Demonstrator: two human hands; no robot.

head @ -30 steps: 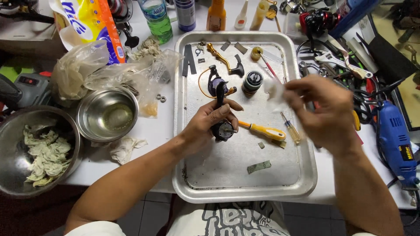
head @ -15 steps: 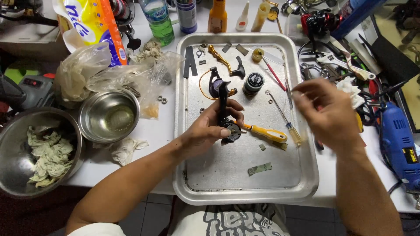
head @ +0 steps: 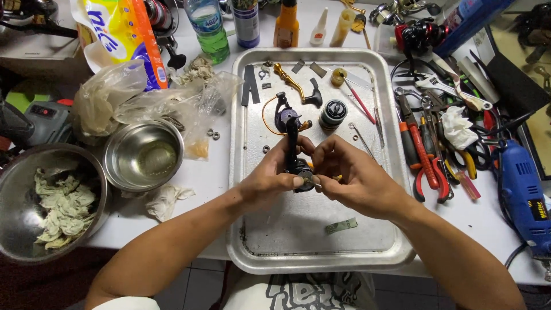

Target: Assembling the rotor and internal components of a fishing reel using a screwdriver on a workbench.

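Note:
Over a metal tray (head: 384, 244), my left hand (head: 270, 178) grips the dark body of a fishing reel (head: 291, 138), its purple rotor end pointing away from me. My right hand (head: 353, 178) meets it from the right, fingertips pinched on a small part at the reel's near end (head: 307, 182). What that part is I cannot make out. On the tray beyond lie a gold crank handle (head: 293, 86), a black spool (head: 333, 113), thin picks and small screws. A yellow-handled screwdriver is mostly hidden under my right hand.
Left of the tray stand a small steel bowl (head: 143, 155) and a larger bowl of crumpled rags (head: 46, 201), plus plastic bags. Bottles line the far edge. To the right lie pliers (head: 427, 166), wrenches, a white rag and a blue power drill (head: 525, 195).
My right hand came in from the right side of the tray and now touches the reel held in my left hand. The white tissue it held a second ago is gone from it.

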